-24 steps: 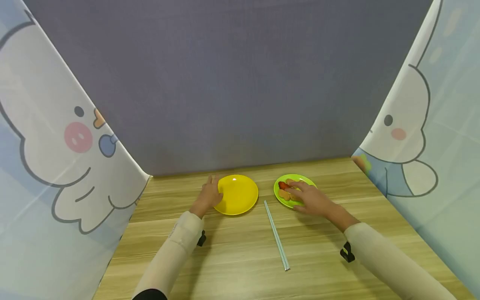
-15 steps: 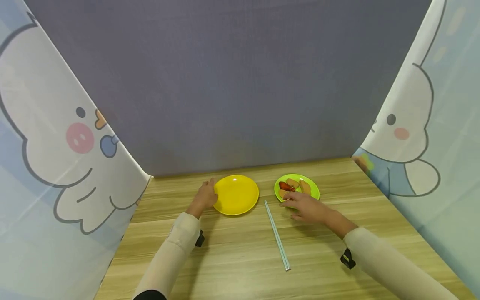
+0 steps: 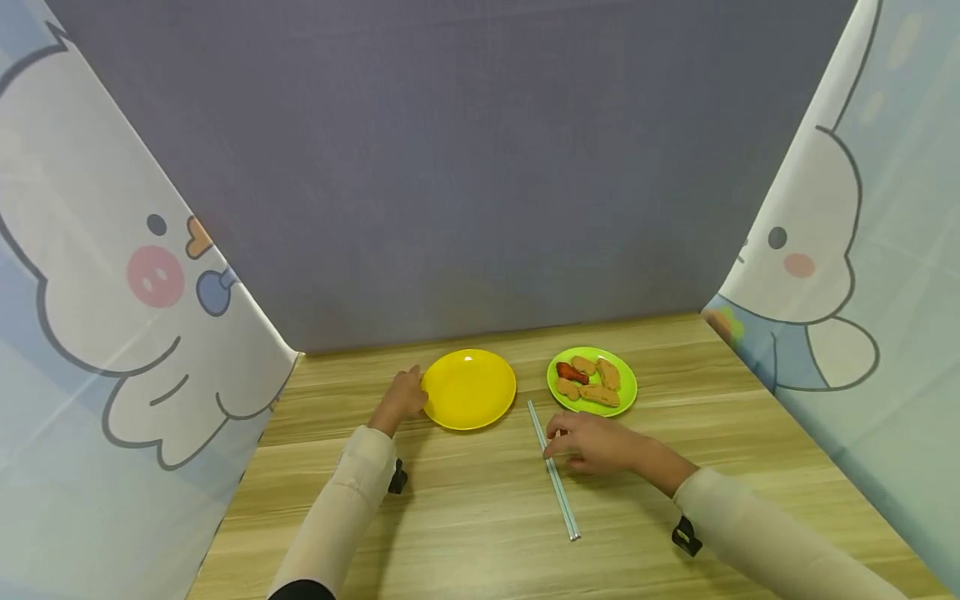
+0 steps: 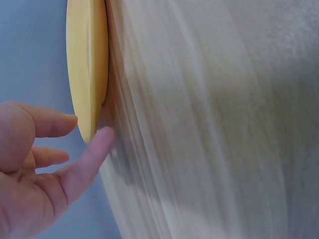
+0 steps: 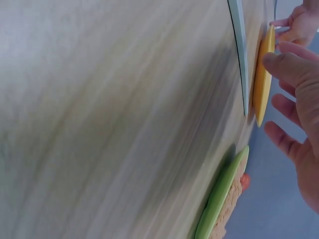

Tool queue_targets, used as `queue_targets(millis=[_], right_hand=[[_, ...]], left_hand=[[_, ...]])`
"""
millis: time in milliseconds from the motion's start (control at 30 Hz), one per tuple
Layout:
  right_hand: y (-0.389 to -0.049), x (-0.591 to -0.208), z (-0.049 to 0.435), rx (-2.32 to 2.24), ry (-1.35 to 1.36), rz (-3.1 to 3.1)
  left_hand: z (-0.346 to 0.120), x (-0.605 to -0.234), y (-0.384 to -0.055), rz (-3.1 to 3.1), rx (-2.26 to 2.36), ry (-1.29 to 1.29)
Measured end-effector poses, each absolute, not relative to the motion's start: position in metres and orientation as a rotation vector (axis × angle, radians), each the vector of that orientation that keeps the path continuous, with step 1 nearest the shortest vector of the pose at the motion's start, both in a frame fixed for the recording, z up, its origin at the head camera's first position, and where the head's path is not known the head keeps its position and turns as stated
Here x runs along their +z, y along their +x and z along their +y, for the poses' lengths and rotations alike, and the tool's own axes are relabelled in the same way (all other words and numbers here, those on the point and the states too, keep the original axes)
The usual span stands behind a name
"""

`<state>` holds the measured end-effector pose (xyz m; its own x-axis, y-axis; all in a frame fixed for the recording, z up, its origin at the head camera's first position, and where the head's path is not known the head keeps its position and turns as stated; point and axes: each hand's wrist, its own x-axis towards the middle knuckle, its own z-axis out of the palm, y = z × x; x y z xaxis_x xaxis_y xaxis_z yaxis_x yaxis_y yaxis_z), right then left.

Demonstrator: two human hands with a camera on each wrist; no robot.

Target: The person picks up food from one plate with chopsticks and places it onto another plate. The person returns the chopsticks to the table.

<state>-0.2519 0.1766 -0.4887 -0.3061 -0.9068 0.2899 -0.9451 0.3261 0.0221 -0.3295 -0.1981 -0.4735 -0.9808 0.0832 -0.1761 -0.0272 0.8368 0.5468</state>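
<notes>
My left hand (image 3: 402, 394) is at the left rim of a yellow plate (image 3: 472, 389). In the left wrist view its fingertips (image 4: 105, 135) are right at the plate's edge, fingers loosely extended. My right hand (image 3: 588, 442) hovers over a pair of pale blue-green chopsticks (image 3: 562, 500), its fingers slightly bent and apart, gripping nothing. In the right wrist view the chopsticks (image 5: 241, 59) lie below the spread fingers. Just beyond this hand stands a lime-green plate (image 3: 630, 396) bearing several breaded, fried-looking pieces (image 3: 600, 395) and one glossy reddish-brown piece (image 3: 572, 372).
Both plates stand toward the back of a light wood-grain table (image 3: 465, 517). A grey fabric panel (image 3: 480, 183) rises behind it. Cartoon-printed sheets (image 3: 150, 375) flank the left and right sides.
My right hand has come from over the green plate toward me and the chopsticks, uncovering the food. My left hand has drawn back slightly leftward to the yellow plate's rim. Plates and chopsticks stay put.
</notes>
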Motion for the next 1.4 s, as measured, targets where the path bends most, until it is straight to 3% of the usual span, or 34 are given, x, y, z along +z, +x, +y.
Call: queue_targets(millis=[400,800,1400], right_hand=[[-0.238,-0.497,0.163,0.138,1.819,-2.463],[-0.237,-0.493,0.156,0.070,1.877,-2.511],[-0.237,-0.482,0.120,-0.576,1.959,-2.404]], left_hand=[[-0.205,-0.486,-0.335,2.798,0.969,0.131],[-0.210,-0.493,-0.342,2.471,1.384,-0.110],[-0.214,-0.493,-0.343,2.315,1.498,-0.200]])
